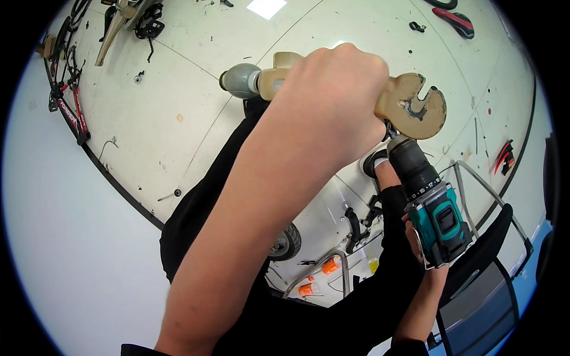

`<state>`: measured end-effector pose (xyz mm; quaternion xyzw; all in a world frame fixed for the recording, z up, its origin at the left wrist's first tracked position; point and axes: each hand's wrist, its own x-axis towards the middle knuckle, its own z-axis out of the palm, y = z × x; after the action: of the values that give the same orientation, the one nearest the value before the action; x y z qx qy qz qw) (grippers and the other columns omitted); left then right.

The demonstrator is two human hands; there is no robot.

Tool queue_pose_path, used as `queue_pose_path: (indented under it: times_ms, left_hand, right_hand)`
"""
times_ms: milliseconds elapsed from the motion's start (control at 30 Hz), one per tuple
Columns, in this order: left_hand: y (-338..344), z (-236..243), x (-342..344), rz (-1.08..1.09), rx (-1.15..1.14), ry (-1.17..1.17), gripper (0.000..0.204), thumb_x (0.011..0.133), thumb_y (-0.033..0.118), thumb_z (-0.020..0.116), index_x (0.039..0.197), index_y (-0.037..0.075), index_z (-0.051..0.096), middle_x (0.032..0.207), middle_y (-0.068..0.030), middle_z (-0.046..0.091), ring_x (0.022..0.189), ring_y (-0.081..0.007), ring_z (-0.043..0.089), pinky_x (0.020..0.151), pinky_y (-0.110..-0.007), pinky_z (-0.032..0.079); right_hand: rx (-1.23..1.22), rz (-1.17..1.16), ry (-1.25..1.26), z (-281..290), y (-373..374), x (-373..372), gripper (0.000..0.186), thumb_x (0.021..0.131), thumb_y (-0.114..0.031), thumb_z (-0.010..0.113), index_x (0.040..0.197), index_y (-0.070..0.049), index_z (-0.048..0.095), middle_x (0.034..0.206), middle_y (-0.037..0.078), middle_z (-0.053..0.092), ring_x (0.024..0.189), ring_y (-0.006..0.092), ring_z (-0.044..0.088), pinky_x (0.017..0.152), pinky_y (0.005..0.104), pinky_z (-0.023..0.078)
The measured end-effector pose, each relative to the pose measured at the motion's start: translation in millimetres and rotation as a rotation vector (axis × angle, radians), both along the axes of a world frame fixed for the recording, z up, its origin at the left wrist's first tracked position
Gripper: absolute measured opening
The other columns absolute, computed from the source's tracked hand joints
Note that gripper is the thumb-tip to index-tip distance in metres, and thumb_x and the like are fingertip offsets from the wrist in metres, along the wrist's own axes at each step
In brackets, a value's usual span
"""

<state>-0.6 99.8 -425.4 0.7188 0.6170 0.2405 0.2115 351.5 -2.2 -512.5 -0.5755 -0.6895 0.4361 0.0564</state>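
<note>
Head view. Left hand (338, 98): fingers curled tightly around a tan metal part (404, 98), held above the floor (148, 113), its hook-shaped end exposed on the right. Right hand (412, 240): wrapped about a teal-and-black drill (439, 216), by which it is largely hidden; the chuck is directed up toward the hooked end, contact cannot be told. Floor: pale, smooth, divided by dark seams, strewn with small parts. At the left edge, a red-and-black frame (76, 113) is set near a dark skirting strip (124, 185) and white wall (59, 237). At upper right, a red-and-black saddle (456, 22). Lower centre: a small wheel (288, 244), two orange-labelled bottles (330, 265). Lower right: a metal-tubed chair (484, 252).
</note>
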Motion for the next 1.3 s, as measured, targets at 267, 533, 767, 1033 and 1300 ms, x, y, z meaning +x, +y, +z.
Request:
queue_pose_path:
  times_ms: [267, 533, 767, 1033, 1300]
  left_hand:
    - [-17, 1, 11, 0.014, 0.115, -0.125, 0.015, 0.061, 0.001, 0.063, 0.073, 0.000, 0.054, 0.074, -0.0157, 0.053, 0.074, -0.0337, 0.054, 0.067, -0.041, 0.045]
    - [-21, 13, -11, 0.000, 0.083, 0.029, 0.018, 0.064, 0.001, 0.063, 0.078, 0.001, 0.052, 0.079, -0.0135, 0.050, 0.079, -0.0307, 0.051, 0.075, -0.038, 0.042]
    - [-15, 33, -49, 0.084, 0.136, -0.049, 0.016, 0.060, 0.002, 0.067, 0.072, 0.001, 0.055, 0.073, -0.0146, 0.054, 0.073, -0.0304, 0.056, 0.069, -0.038, 0.045]
    - [-1, 27, -65, 0.184, 0.028, -0.013, 0.014, 0.060, 0.005, 0.069, 0.068, 0.000, 0.059, 0.066, -0.0163, 0.056, 0.067, -0.0304, 0.060, 0.066, -0.037, 0.047]
    - [-8, 28, -92, 0.233, 0.232, -0.083, 0.015, 0.060, 0.005, 0.069, 0.068, 0.000, 0.057, 0.065, -0.0157, 0.055, 0.066, -0.0319, 0.059, 0.066, -0.038, 0.046]
  right_hand:
    - [-0.115, -0.337, 0.291, 63, -4, -69, 0.032, 0.072, 0.005, 0.053, 0.103, -0.002, 0.056, 0.089, 0.007, 0.058, 0.074, 0.0130, 0.060, 0.067, 0.0263, 0.050]
    - [0.090, -0.116, 0.135, 42, 6, -81, 0.032, 0.070, 0.010, 0.049, 0.100, -0.001, 0.055, 0.085, 0.007, 0.057, 0.071, 0.0133, 0.058, 0.065, 0.0274, 0.049]
    - [-0.302, -0.394, 0.412, 69, 7, -113, 0.034, 0.074, 0.004, 0.054, 0.108, -0.001, 0.053, 0.092, 0.008, 0.057, 0.079, 0.0145, 0.059, 0.072, 0.0289, 0.049]
    - [-0.071, -0.257, 0.401, 67, 27, -179, 0.038, 0.071, 0.001, 0.058, 0.109, -0.002, 0.052, 0.091, 0.007, 0.057, 0.079, 0.0156, 0.059, 0.073, 0.0303, 0.049]
    - [-0.211, -0.176, 0.502, 79, 41, -202, 0.045, 0.065, -0.005, 0.061, 0.108, -0.001, 0.051, 0.085, 0.007, 0.057, 0.077, 0.0168, 0.059, 0.076, 0.0319, 0.048]
